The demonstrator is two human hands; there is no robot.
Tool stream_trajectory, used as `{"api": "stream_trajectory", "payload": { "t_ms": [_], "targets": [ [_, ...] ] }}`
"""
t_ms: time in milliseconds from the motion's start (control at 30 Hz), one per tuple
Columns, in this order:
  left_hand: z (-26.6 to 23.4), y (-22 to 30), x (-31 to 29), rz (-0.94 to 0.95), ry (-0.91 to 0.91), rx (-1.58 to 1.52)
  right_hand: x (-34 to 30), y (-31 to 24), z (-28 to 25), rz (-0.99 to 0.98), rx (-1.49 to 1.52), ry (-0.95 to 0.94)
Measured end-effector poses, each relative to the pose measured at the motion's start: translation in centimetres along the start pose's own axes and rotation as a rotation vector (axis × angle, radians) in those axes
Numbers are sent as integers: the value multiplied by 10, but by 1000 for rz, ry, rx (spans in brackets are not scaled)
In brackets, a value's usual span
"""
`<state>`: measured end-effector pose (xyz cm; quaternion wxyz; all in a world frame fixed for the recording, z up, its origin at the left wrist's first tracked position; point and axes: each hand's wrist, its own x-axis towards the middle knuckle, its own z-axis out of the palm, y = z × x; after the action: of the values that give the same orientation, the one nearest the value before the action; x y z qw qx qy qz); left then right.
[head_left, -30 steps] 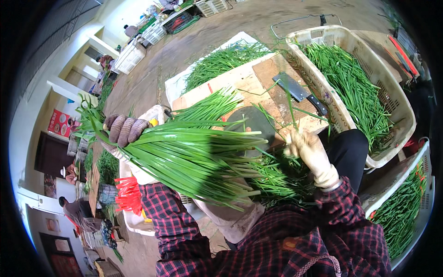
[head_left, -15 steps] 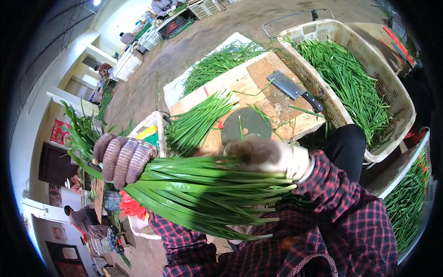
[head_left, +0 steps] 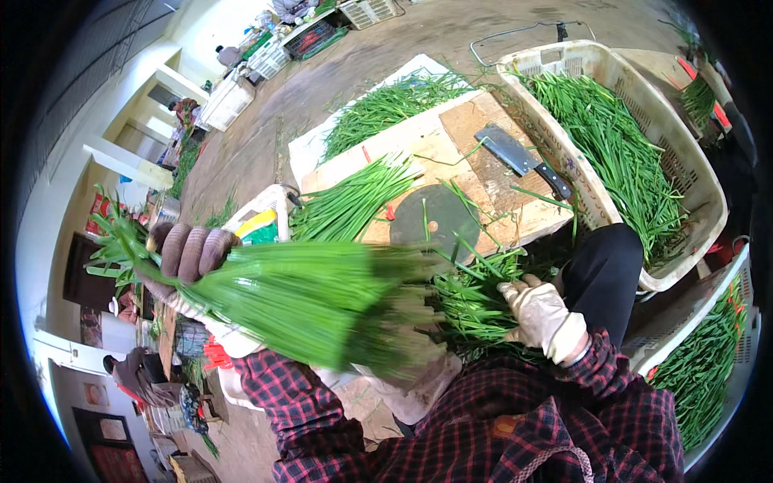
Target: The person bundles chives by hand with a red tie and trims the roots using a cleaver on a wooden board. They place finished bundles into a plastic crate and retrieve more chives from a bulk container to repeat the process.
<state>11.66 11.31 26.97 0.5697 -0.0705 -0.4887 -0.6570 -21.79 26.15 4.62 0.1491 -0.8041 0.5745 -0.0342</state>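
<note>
A thick bunch of garlic chives stretches across in front of me, its cut ends to the right and smeared by motion. My left hand, in a brown knitted glove, is closed round its leafy end. Lower right, my right hand in a whitish glove has its fingers curled into a heap of loose chives at my lap. On the wooden board beyond lie another bunch of chives, a dark round disc and a cleaver with a black handle.
A large pale crate of chives stands at right, with another crate of tied bunches below it. More chives lie on a white sheet behind the board. A white basket stands at left. Other people work in the far left background.
My right hand has left the held bunch and moved down right into the loose chives. The left hand has shifted slightly left, and the bunch has swung upward.
</note>
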Motion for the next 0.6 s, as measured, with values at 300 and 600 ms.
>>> {"api": "stream_trajectory", "payload": {
  "t_ms": [300,600],
  "targets": [
    [47,-83,-7,221,334,342,70,-86,2,-384,2292,-343],
    [40,-101,-133,-342,395,-2040,120,-29,15,-336,2896,243]
  ]
}}
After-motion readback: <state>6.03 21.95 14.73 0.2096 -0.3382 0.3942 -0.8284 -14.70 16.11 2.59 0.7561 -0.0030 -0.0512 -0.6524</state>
